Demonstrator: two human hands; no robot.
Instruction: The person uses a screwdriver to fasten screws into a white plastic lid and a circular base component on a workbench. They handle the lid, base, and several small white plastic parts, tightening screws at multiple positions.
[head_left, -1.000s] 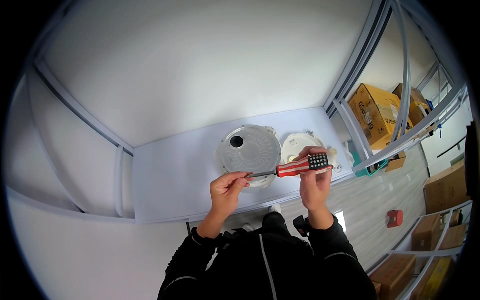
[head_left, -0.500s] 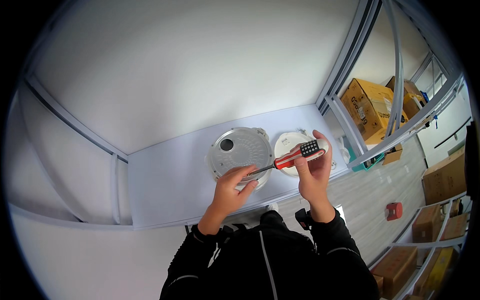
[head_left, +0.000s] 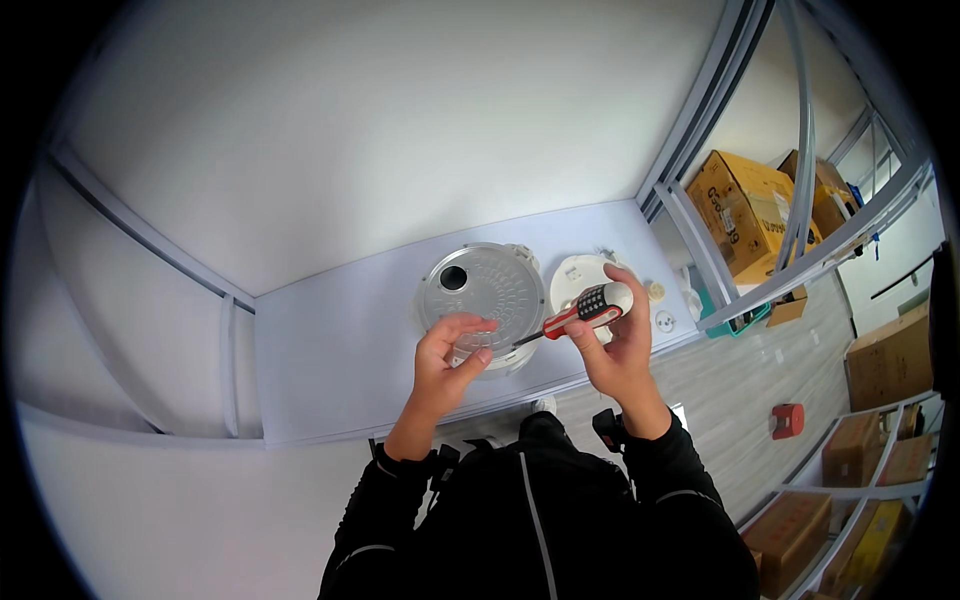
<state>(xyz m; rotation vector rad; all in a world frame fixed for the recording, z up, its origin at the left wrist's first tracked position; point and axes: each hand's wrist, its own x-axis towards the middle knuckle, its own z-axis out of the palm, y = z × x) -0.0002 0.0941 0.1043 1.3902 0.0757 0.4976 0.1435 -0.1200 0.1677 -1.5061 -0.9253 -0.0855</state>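
A screwdriver (head_left: pixel 590 306) with a red, white and black handle is wrapped in the fingers of my right hand (head_left: pixel 622 355). Its shaft points left and down, and the tip meets or hovers just over the near right rim of a round silver lid-like part (head_left: pixel 490 290); contact is hard to tell. That part has a dark round hole (head_left: pixel 453 278) at its upper left and a white outer body around it. My left hand (head_left: pixel 440 365) is over the near left edge of the part, thumb and fingers apart, nothing visible between them.
A white round cover (head_left: pixel 568 272) lies to the right on the pale table (head_left: pixel 330 350), partly hidden by my right hand. Small round pieces (head_left: pixel 664 320) sit near the table's right end. Frame posts, yellow cartons (head_left: pixel 745 215) and a red stool (head_left: pixel 788 421) stand farther right.
My left hand has come away from the screwdriver shaft, moving left with its fingers spreading. My right hand and the screwdriver handle have shifted slightly left.
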